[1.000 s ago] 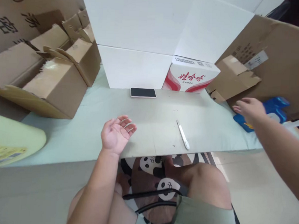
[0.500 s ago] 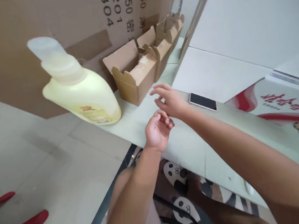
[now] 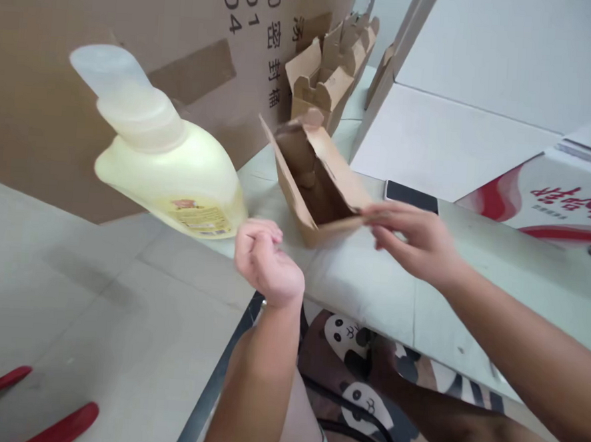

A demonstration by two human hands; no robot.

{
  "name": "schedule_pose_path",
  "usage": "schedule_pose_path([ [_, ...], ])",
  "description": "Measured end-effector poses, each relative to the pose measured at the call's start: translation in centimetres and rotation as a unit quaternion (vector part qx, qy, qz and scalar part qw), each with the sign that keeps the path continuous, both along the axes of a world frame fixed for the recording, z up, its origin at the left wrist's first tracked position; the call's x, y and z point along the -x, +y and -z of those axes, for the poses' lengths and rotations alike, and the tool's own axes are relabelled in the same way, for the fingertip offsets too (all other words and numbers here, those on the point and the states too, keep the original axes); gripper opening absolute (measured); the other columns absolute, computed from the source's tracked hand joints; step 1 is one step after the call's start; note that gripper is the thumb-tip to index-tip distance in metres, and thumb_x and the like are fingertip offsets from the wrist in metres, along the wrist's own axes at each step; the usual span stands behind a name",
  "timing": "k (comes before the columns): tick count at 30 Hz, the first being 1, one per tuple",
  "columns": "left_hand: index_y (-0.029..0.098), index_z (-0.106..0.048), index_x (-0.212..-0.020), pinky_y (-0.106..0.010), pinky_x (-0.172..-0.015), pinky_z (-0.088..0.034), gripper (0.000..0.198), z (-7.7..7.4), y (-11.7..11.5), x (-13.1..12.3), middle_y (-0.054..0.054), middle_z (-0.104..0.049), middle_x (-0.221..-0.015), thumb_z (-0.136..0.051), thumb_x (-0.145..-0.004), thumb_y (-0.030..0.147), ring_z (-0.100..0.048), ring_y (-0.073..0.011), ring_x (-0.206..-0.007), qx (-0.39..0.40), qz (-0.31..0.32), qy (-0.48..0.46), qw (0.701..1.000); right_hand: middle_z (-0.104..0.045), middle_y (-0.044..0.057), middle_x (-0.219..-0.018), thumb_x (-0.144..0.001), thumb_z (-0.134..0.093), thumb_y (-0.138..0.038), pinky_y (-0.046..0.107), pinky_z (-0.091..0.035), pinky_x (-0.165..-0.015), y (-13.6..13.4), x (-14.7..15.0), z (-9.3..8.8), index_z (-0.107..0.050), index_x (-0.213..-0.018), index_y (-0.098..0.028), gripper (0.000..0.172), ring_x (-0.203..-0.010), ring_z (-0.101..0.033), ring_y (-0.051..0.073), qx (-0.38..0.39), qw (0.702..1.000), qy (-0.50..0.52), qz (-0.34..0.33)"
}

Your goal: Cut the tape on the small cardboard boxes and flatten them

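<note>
An open cardboard box [image 3: 315,182], brown and with its top flaps up, stands tilted on the pale table. My right hand [image 3: 414,245] pinches its near right corner between thumb and fingers. The inside of the box looks dark and bare. My left hand [image 3: 270,263] is curled into a fist at the table's front edge, left of the box and apart from it; nothing shows in its fingers. Close behind the fist is a pale yellow pump bottle [image 3: 178,174] with a cloudy cap.
More open cardboard boxes [image 3: 329,76] stand in a row at the back. A large printed carton [image 3: 168,13] rises on the left. A phone [image 3: 412,196] lies on the table [image 3: 362,272], beside white panels [image 3: 455,141] and a red-and-white carton [image 3: 552,197]. Red bars [image 3: 67,424] show at lower left.
My right hand has taken hold of the nearest box and pulled it toward me and right, turning it away from the row. My left hand has moved left and its fingers have closed.
</note>
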State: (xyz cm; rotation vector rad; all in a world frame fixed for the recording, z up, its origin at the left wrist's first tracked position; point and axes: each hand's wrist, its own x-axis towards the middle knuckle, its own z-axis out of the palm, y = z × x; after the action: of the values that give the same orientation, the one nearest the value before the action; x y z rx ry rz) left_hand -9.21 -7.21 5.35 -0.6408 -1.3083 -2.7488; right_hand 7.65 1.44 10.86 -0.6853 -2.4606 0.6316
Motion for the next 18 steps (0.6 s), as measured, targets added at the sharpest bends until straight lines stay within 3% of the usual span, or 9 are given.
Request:
schedule_pose_path([
  [2,0.022,-0.052,-0.07,-0.033,-0.073,-0.043,0.014,0.5,0.1,0.6,0.0,-0.049,-0.07,-0.046,-0.083,0.023,-0.054,-0.017,-0.073,0.043,-0.016,0.018,0.999,-0.077,0.008,-0.094,-0.089,-0.057,-0.014,0.026,-0.059,-0.07,-2.7,-5.9,-0.5,-0.073,-0.078,-0.021,0.02,-0.086,-0.074,0.02,0.013,1.0,0.016,-0.015],
  [3,0.022,-0.057,-0.08,-0.035,-0.08,-0.045,0.014,0.8,0.3,0.8,-0.002,-0.056,-0.081,-0.046,-0.086,0.028,-0.058,-0.0189,-0.084,0.083,0.01,0.023,0.996,-0.077,0.007,-0.091,-0.088,-0.058,-0.012,0.025,-0.059,-0.07,-4.1,-8.5,-0.7,-0.073,-0.081,-0.022,0.019,-0.084,-0.074,0.019,0.028,0.999,0.007,-0.029],
  [5,0.024,-0.061,-0.098,-0.037,-0.092,-0.045,0.024,1.4,0.9,0.7,-0.005,-0.064,-0.105,-0.044,-0.09,0.039,-0.059,-0.0226,-0.108,0.14,0.157,0.053,0.976,-0.075,0.007,-0.09,-0.088,-0.057,-0.01,0.023,-0.059,-0.069,-6.9,-12.8,-0.9,-0.072,-0.081,-0.022,0.02,-0.08,-0.073,0.017,0.048,0.998,-0.01,-0.028],
  [7,0.025,-0.064,-0.107,-0.041,-0.097,-0.045,0.037,1.8,1.5,-0.1,-0.007,-0.067,-0.115,-0.041,-0.092,0.049,-0.059,-0.0257,-0.116,0.145,0.325,0.097,0.929,-0.074,0.008,-0.093,-0.087,-0.057,-0.01,0.023,-0.059,-0.076,-9.2,-15.8,-0.7,-0.069,-0.077,-0.021,0.02,-0.084,-0.073,0.017,0.045,0.999,-0.018,-0.008],
  [10,0.024,-0.068,-0.109,-0.046,-0.102,-0.044,0.044,1.7,2.3,-2.5,-0.01,-0.068,-0.12,-0.044,-0.091,0.057,-0.061,-0.0293,-0.118,0.136,0.463,0.163,0.861,-0.072,0.007,-0.097,-0.084,-0.058,-0.008,0.028,-0.051,-0.101,-11.5,-18.3,-0.2,-0.066,-0.073,-0.02,0.018,-0.094,-0.072,0.017,0.011,1.0,-0.021,0.013],
  [12,0.024,-0.07,-0.106,-0.047,-0.104,-0.044,0.041,1.3,2.7,-4.2,-0.01,-0.069,-0.12,-0.051,-0.088,0.056,-0.061,-0.0301,-0.117,0.119,0.485,0.174,0.848,-0.071,0.007,-0.099,-0.083,-0.058,-0.008,0.035,-0.043,-0.112,-12.1,-19.2,-0.1,-0.066,-0.072,-0.021,0.018,-0.096,-0.071,0.017,-0.011,0.999,-0.039,0.017],
  [14,0.024,-0.071,-0.102,-0.046,-0.102,-0.045,0.035,0.9,3.0,-5.6,-0.009,-0.071,-0.117,-0.056,-0.085,0.051,-0.063,-0.0294,-0.114,0.091,0.485,0.153,0.856,-0.072,0.007,-0.105,-0.084,-0.059,-0.011,0.041,-0.042,-0.112,-12.3,-19.9,-0.1,-0.068,-0.077,-0.022,0.017,-0.097,-0.071,0.018,-0.024,0.997,-0.079,0.014],
  [18,0.021,-0.07,-0.087,-0.042,-0.096,-0.049,0.031,0.3,3.7,-6.9,-0.009,-0.074,-0.103,-0.057,-0.081,0.048,-0.066,-0.0274,-0.104,0.056,0.45,0.086,0.887,-0.067,0.012,-0.13,-0.086,-0.059,-0.018,0.046,-0.055,-0.09,-12.4,-20.9,-0.4,-0.071,-0.088,-0.026,0.014,-0.097,-0.072,0.025,-0.047,0.989,-0.136,0.032],
])
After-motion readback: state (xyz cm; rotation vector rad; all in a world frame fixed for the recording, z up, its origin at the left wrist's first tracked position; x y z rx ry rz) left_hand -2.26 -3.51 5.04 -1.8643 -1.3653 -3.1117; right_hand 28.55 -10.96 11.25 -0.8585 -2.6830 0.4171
